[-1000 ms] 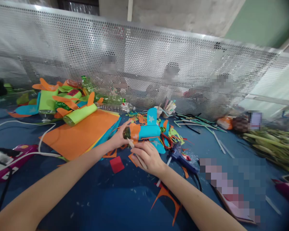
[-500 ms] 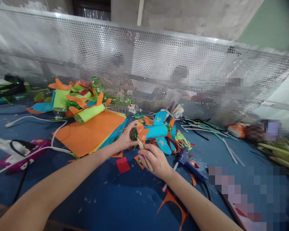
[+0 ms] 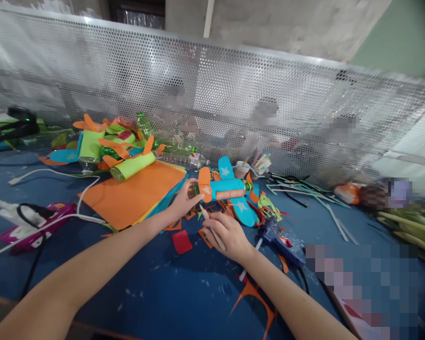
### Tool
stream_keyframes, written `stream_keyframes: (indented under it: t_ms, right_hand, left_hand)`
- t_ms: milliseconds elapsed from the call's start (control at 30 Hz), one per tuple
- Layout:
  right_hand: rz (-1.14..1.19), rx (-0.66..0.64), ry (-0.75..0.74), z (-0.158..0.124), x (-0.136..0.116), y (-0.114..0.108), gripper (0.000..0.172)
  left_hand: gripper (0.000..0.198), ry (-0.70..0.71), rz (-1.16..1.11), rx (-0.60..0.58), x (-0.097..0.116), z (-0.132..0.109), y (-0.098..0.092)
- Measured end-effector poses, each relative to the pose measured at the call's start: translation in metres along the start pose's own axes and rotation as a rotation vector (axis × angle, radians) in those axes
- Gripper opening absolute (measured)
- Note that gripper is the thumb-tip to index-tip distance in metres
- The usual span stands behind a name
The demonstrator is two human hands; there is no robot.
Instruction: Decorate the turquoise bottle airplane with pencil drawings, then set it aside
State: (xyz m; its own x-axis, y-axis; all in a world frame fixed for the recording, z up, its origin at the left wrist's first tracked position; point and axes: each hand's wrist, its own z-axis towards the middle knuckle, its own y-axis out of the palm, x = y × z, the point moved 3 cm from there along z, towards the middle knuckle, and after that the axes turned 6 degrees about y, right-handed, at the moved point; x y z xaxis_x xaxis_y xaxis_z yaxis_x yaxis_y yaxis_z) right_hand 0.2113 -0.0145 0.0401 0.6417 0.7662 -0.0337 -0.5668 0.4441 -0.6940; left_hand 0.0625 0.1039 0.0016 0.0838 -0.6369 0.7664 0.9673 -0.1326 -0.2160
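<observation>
My left hand (image 3: 187, 197) grips the bottle end of a blue paper airplane (image 3: 228, 187) with white stars on its blue wings and orange tail. An orange strip with pale window shapes lies along its body, turned up toward me. A green cap and an orange propeller show at its right end. Closed round a white marker (image 3: 214, 230), my right hand (image 3: 229, 236) stays just below the plane, the marker's tip apart from the paper. A blue glue gun (image 3: 281, 243) lies to the right of my right hand.
Orange sheets (image 3: 131, 193) and a pile of paper-covered bottles (image 3: 134, 165) lie left. A purple power strip (image 3: 38, 226) with cables sits further left. Paper scraps surround the plane. A perforated metal screen (image 3: 216, 94) stands behind, with marker cups (image 3: 260, 165) before it.
The airplane has rolled in my left hand, so its orange window strip now shows and its wings have shifted. The marker tip is now apart from the orange tail.
</observation>
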Motion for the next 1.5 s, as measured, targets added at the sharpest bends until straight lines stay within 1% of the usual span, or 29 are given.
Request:
stream_keyframes:
  t_ms: [67,133,200,233,300,367,433,500,567,600,733,800,900,967,1067,1133,1167,1200,1267,1333,1400,1500]
  right_hand:
    - [0.009,-0.008,-0.007,0.0,0.0,-0.002,0.012]
    - [0.063,-0.022,0.016,-0.001,0.0,-0.003,0.012]
    - [0.153,-0.022,0.117,-0.002,0.004,-0.004,0.014]
    - [0.206,0.002,0.208,-0.002,0.008,-0.006,0.015]
    - [0.332,0.125,0.444,-0.002,0.018,-0.01,0.012]
    - [0.479,0.324,0.678,-0.002,0.031,-0.016,0.003]
    - [0.605,0.483,0.81,-0.001,0.043,-0.022,0.004]
    - [0.676,0.606,0.889,-0.001,0.054,-0.028,0.008]
    - [0.715,0.677,0.961,-0.002,0.065,-0.03,0.013]
    - [0.741,0.691,0.995,-0.003,0.07,-0.03,0.016]
    - [0.778,0.692,1.106,-0.009,0.082,-0.026,0.028]
    - [0.726,0.658,1.123,-0.011,0.086,-0.024,0.033]
    - [0.618,0.587,1.131,-0.015,0.092,-0.022,0.034]
    - [0.585,0.538,1.138,-0.019,0.095,-0.02,0.033]
    - [0.588,0.486,1.139,-0.021,0.098,-0.017,0.035]
    - [0.602,0.474,1.136,-0.021,0.097,-0.018,0.035]
    - [0.612,0.473,1.133,-0.02,0.097,-0.019,0.035]
    - [0.623,0.48,1.13,-0.018,0.096,-0.02,0.035]
    - [0.642,0.52,1.123,-0.016,0.094,-0.024,0.034]
    - [0.648,0.575,1.118,-0.015,0.093,-0.027,0.032]
    - [0.628,0.593,1.112,-0.014,0.093,-0.029,0.03]
    - [0.583,0.53,1.105,-0.014,0.095,-0.028,0.03]
  left_hand:
    - [0.041,-0.029,0.038,0.038,0.001,0.001,-0.002]
    - [0.04,-0.059,0.082,0.053,0.001,0.001,-0.004]
    - [0.041,-0.084,0.129,0.049,0.0,0.002,-0.006]
    - [0.042,-0.094,0.155,0.043,0.0,0.003,-0.007]
    - [0.045,-0.106,0.205,0.03,-0.001,0.006,-0.011]
    - [0.048,-0.106,0.251,0.023,-0.004,0.009,-0.015]
    - [0.05,-0.097,0.293,0.022,-0.008,0.011,-0.019]
    - [0.049,-0.085,0.329,0.02,-0.012,0.013,-0.022]
    - [0.049,-0.067,0.361,0.023,-0.016,0.014,-0.023]
    - [0.049,-0.056,0.376,0.028,-0.018,0.014,-0.023]
    - [0.048,-0.011,0.439,0.057,-0.017,0.013,-0.022]
    - [0.044,0.006,0.467,0.071,-0.016,0.013,-0.022]
    - [0.039,0.036,0.5,0.088,-0.011,0.012,-0.023]
    - [0.038,0.065,0.533,0.111,-0.004,0.011,-0.023]
    - [0.041,0.109,0.595,0.166,0.013,0.009,-0.022]
    - [0.036,0.144,0.628,0.169,0.026,0.007,-0.019]
    - [0.03,0.169,0.637,0.146,0.032,0.006,-0.015]
    - [0.023,0.197,0.639,0.097,0.037,0.005,-0.01]
    - [0.016,0.277,0.643,-0.072,0.045,0.001,0.002]
    - [0.019,0.31,0.625,-0.206,0.047,-0.005,0.013]
    - [0.026,0.315,0.614,-0.303,0.046,-0.01,0.022]
    - [0.031,0.314,0.599,-0.408,0.046,-0.017,0.032]
